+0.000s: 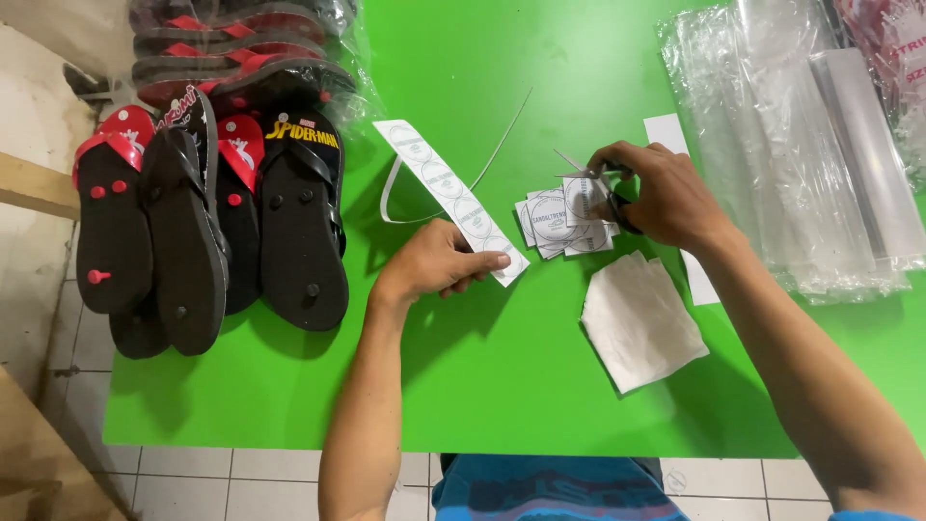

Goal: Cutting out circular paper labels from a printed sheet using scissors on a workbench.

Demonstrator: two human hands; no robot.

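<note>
My left hand (439, 262) pinches the near end of a long white paper strip (439, 181) printed with round labels, held slanting above the green table (502, 386). My right hand (656, 193) grips a pair of scissors (588, 174) with dark handles, blades pointing left over a small pile of cut square labels (561, 224). The two hands are a short way apart, with the pile between them.
Black and red flip-flops (207, 222) lie stacked at the table's left, some in plastic wrap. A folded white cloth (641, 321) rests near the right forearm. Clear plastic bags (801, 154) fill the right side. A thin paper offcut (391, 198) curls by the strip.
</note>
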